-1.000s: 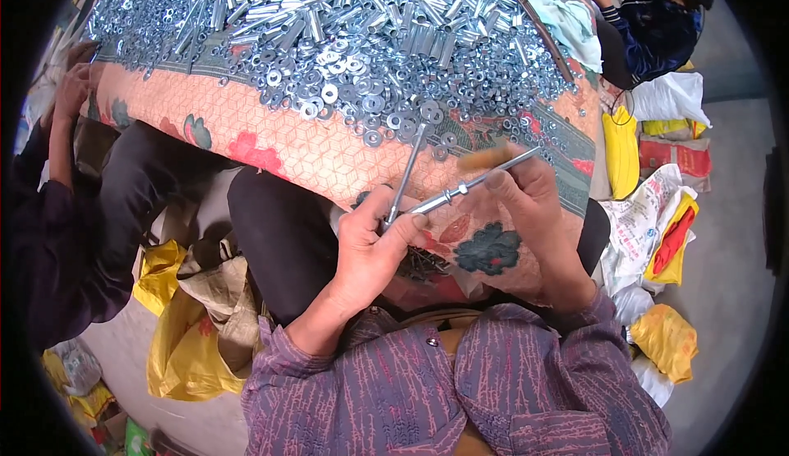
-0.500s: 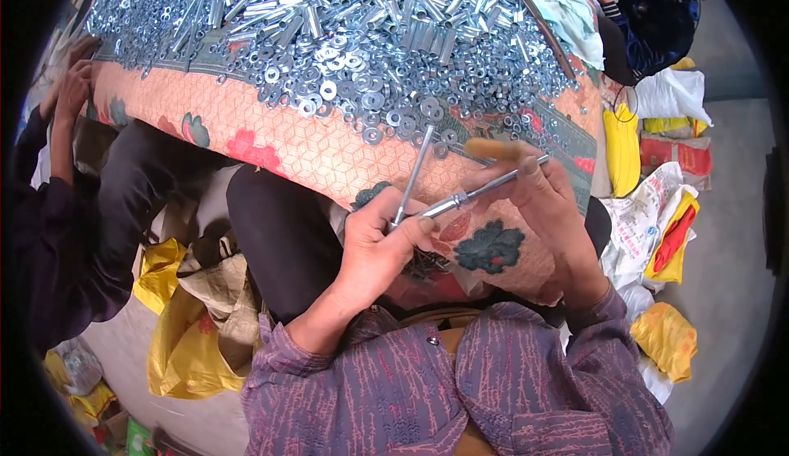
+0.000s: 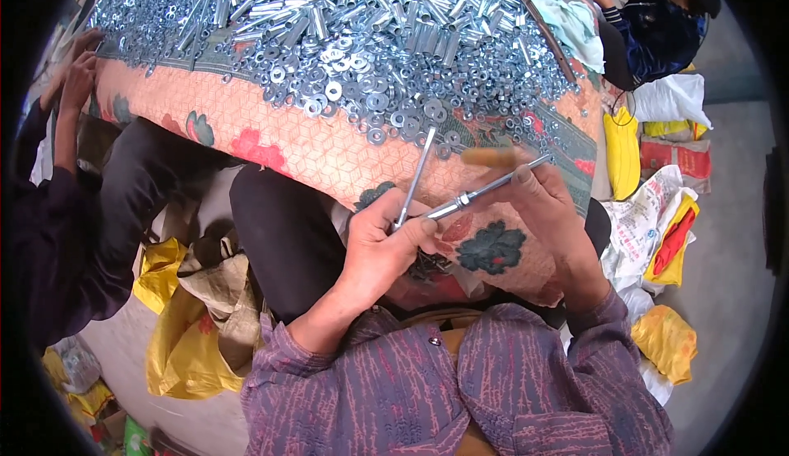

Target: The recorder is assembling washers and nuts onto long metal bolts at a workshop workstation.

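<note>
Between my hands a silver expansion bolt (image 3: 452, 205) slants up to the right, with a sleeve at its lower part and a nut around its middle. My left hand (image 3: 380, 238) is closed around the sleeve end. A second, slimmer metal rod (image 3: 417, 177) also sticks up out of this hand, its lower end at the fingers. My right hand (image 3: 544, 205) has its thumb against the bolt's upper, thin end, fingers behind it. At those fingers is a blurred tan, rounded piece (image 3: 489, 157); I cannot tell what it is.
Ahead, a patterned cloth-covered table (image 3: 320, 148) bears heaps of metal sleeves (image 3: 427, 41), washers (image 3: 333, 90) and nuts. Dark long rods (image 3: 542, 20) lie at the right. A co-worker's hands (image 3: 78, 78) are at the left edge, another person (image 3: 657, 29) far right. Yellow sacks (image 3: 193, 353) lie below.
My hands and the bolt stay nearly in place. The tan piece at my right fingers has shifted slightly down. The whole view has shifted a little.
</note>
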Available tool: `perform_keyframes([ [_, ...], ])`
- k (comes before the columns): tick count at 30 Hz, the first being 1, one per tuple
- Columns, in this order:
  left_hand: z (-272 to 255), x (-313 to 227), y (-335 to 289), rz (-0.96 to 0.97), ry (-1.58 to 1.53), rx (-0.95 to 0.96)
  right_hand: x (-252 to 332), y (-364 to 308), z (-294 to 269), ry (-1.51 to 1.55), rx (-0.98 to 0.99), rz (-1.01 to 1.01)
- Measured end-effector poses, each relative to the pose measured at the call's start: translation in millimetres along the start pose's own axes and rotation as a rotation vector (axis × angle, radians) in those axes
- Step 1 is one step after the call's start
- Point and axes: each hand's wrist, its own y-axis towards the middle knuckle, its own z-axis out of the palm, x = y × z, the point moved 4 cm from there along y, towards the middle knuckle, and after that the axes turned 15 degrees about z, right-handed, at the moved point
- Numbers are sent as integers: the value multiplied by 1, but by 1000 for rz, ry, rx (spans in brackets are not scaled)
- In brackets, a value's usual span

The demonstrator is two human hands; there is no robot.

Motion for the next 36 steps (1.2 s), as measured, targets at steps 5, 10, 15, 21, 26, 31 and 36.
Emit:
perform_keyframes([
  [5,-1,1,3,21,-9,-30,2,-6,12,16,-133,107],
  [10,14,-7,-11,622,775,35,-13,-4,27,-15,-164,180],
  [15,5,-7,-7,471,539,160,-2,-21,21,-121,-228,254],
  [21,-12,2,4,170,-28,-103,16,-16,3,-744,-140,-75],
  [26,-10,3,7,146,-167,-143,19,37,8,-873,-467,-287],
  [31,-14,2,5,152,-199,-161,21,48,8,-1050,-467,-371],
  [36,-15,1,7,147,-192,-150,16,45,-3,-1040,-533,-422],
])
